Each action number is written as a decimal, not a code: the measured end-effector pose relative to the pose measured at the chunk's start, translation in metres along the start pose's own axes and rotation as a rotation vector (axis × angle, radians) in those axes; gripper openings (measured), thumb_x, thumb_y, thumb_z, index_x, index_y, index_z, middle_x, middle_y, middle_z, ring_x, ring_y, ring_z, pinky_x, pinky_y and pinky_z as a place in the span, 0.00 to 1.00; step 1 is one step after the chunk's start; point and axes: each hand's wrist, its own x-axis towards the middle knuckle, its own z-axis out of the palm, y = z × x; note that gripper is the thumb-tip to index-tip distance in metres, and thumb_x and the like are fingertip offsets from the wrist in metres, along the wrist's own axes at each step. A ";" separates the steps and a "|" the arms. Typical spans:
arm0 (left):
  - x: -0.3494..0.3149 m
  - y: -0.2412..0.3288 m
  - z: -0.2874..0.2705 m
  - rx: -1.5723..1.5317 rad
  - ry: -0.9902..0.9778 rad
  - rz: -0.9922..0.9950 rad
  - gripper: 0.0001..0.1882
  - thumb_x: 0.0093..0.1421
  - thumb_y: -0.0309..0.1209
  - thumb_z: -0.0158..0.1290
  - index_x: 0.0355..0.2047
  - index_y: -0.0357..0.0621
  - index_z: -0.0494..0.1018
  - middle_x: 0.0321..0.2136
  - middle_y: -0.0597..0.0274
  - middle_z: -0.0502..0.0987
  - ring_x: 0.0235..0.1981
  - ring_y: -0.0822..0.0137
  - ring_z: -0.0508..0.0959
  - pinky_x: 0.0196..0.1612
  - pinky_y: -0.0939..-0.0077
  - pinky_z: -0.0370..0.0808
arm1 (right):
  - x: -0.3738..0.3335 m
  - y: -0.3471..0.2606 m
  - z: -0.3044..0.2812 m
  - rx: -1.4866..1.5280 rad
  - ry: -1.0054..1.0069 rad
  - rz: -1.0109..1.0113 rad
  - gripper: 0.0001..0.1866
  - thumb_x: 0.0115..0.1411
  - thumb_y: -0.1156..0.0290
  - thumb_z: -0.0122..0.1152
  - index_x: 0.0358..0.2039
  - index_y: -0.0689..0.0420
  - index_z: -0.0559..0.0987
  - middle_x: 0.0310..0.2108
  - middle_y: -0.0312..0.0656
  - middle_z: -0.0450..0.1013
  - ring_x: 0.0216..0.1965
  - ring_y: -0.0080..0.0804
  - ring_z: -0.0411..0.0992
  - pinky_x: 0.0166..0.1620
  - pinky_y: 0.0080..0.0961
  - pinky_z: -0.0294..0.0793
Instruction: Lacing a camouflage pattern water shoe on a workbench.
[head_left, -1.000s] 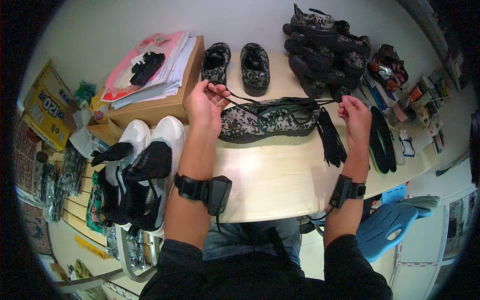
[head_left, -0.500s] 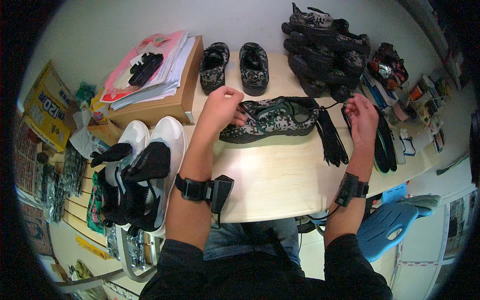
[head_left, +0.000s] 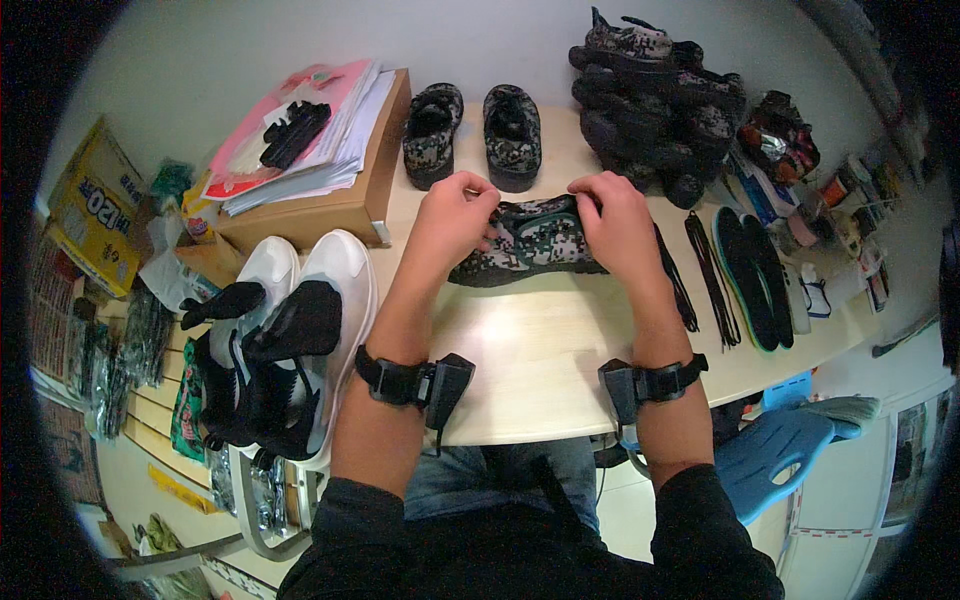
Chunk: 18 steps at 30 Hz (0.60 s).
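A camouflage shoe (head_left: 540, 245) with a dark sole lies sideways on the table in front of me. At its left end is my left hand (head_left: 462, 218), fingers curled and closed at the shoe's upper edge. My right hand (head_left: 618, 222) is bent over the right part of the shoe, thumb and fingers closed together, covering that end. What either hand pinches is too small or hidden to make out. Just right of my right wrist lie black shoelaces (head_left: 677, 285), partly covered by it, and another bunch of laces (head_left: 710, 280) lies beside them.
Two camouflage shoes (head_left: 513, 135) stand behind, beside a pile of similar shoes (head_left: 655, 110). Dark insoles (head_left: 755, 280) lie at right. White-and-black sneakers (head_left: 335, 265) and a cardboard box (head_left: 375, 190) topped with papers are at left. A blue stool (head_left: 770, 465) stands below the table's right edge.
My right hand has moved left from beside the laces onto the shoe's right part, uncovering the bunch near the insoles. My left hand has stayed at the shoe's left end.
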 end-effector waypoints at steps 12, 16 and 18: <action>0.006 -0.015 0.001 0.189 0.033 0.168 0.11 0.58 0.31 0.50 0.35 0.34 0.71 0.25 0.59 0.75 0.19 0.70 0.76 0.19 0.78 0.71 | 0.025 -0.015 -0.003 -0.116 -0.107 -0.112 0.09 0.52 0.79 0.55 0.33 0.61 0.80 0.31 0.51 0.75 0.37 0.49 0.72 0.44 0.39 0.70; 0.001 -0.010 0.004 0.196 0.094 0.195 0.12 0.54 0.31 0.52 0.31 0.32 0.74 0.25 0.45 0.77 0.29 0.54 0.79 0.35 0.68 0.73 | 0.032 -0.018 0.010 -0.198 -0.279 -0.204 0.09 0.49 0.80 0.54 0.31 0.61 0.80 0.29 0.52 0.75 0.36 0.51 0.73 0.43 0.42 0.71; 0.000 -0.008 0.006 0.213 0.102 0.204 0.12 0.54 0.31 0.51 0.31 0.32 0.74 0.26 0.45 0.77 0.30 0.53 0.79 0.36 0.68 0.73 | 0.030 -0.020 0.015 -0.227 -0.298 -0.150 0.07 0.47 0.81 0.54 0.27 0.62 0.80 0.25 0.53 0.74 0.33 0.52 0.73 0.42 0.44 0.70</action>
